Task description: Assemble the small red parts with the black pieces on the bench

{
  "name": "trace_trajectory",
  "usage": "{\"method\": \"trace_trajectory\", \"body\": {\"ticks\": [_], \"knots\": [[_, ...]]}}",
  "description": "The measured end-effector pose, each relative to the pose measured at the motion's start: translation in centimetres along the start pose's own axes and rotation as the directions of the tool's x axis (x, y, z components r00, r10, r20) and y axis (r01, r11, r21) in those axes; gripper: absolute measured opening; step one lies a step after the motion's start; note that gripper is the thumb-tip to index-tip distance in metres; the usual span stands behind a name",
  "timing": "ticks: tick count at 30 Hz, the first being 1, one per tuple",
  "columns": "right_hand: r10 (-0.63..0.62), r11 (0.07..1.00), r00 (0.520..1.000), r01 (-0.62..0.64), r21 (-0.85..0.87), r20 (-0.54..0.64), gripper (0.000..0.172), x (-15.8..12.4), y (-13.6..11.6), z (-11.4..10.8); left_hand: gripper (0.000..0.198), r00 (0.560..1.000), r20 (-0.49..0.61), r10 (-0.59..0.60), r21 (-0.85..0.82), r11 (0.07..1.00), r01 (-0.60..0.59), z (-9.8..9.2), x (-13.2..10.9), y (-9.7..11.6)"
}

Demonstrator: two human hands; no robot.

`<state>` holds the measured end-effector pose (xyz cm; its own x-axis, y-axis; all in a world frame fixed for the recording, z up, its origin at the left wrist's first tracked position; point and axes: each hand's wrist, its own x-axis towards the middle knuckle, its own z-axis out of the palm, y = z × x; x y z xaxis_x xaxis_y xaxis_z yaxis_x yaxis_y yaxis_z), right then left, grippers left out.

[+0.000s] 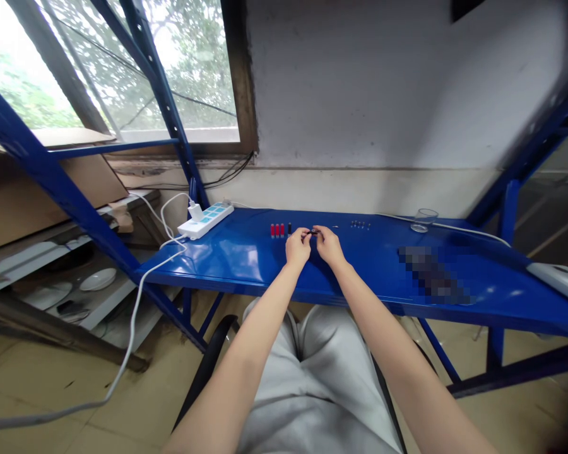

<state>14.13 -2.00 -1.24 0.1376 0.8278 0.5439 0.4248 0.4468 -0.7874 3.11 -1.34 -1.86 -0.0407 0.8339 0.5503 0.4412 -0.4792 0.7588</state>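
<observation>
Over the blue table (236,252), the fingertips of my left hand (298,247) and my right hand (329,244) meet, both pinched on a small dark stick-like piece (312,232). Its exact kind is too small to make out. Just left of my left hand stand several short red cylinders (277,230) in a row. A black cylinder (289,228) is beside them, close to my left fingers. Beyond my right hand lies a tiny light-coloured bit (336,226). Several small metallic pieces (360,225) are spread in rows farther right.
A white power strip (206,219) with a plugged-in adapter sits at the back left, its cable (139,296) hanging over the edge. A clear glass (424,219) stands at the back right. A blurred-out dark object (433,274) and a white device (561,280) lie right. Blue posts (508,208) flank the table.
</observation>
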Motion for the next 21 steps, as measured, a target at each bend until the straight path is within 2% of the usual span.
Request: {"method": "trace_trajectory", "body": {"ticks": [4, 8, 16, 21], "knots": [[0.058, 0.997, 0.997, -0.056, 0.050, -0.049, 0.025, 0.0, 0.1, -0.2, 0.014, 0.999, -0.045, -0.026, -0.038, 0.999, 0.024, -0.1, 0.1, 0.1], [0.033, 0.996, 0.993, -0.042, -0.074, -0.114, 0.026, 0.0, 0.4, -0.6, 0.015, 0.996, -0.089, 0.004, -0.082, 0.997, -0.012, -0.3, 0.1, 0.4], [-0.018, 0.980, 0.999, 0.010, -0.197, -0.041, 0.026, 0.2, 1.1, -0.6, 0.014, 0.994, -0.107, -0.006, -0.108, 0.994, -0.006, -0.6, 0.1, 0.8], [-0.016, 0.982, 0.996, 0.000, -0.189, -0.083, 0.025, 0.2, 1.2, -0.6, 0.015, 0.994, -0.111, -0.004, -0.133, 0.991, -0.011, -0.6, 0.1, 0.7]]}}
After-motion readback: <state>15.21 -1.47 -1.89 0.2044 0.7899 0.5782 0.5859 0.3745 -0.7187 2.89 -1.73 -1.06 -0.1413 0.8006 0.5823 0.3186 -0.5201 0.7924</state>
